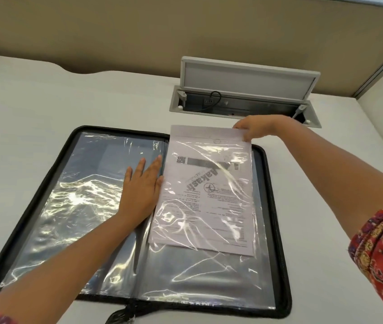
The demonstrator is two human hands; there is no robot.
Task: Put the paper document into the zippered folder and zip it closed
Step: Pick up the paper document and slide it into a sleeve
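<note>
A black zippered folder (pixel 34 195) lies open flat on the white desk, showing clear plastic sleeves on both halves. The printed paper document (pixel 207 197) sits partway inside the right-hand sleeve, and its top edge sticks out beyond the folder's far rim. My right hand (pixel 253 128) pinches the paper's top right corner. Flat on the left-hand sleeve beside the spine rests my left hand (pixel 142 183), fingers spread and pressing down. The zipper pull (pixel 125 316) hangs at the folder's near edge.
A grey cable box (pixel 244 108) with its lid (pixel 249 76) raised is set into the desk just behind the folder, a black cable inside. A beige partition wall (pixel 186 31) closes off the back. Bare white desk (pixel 22 101) extends left and right.
</note>
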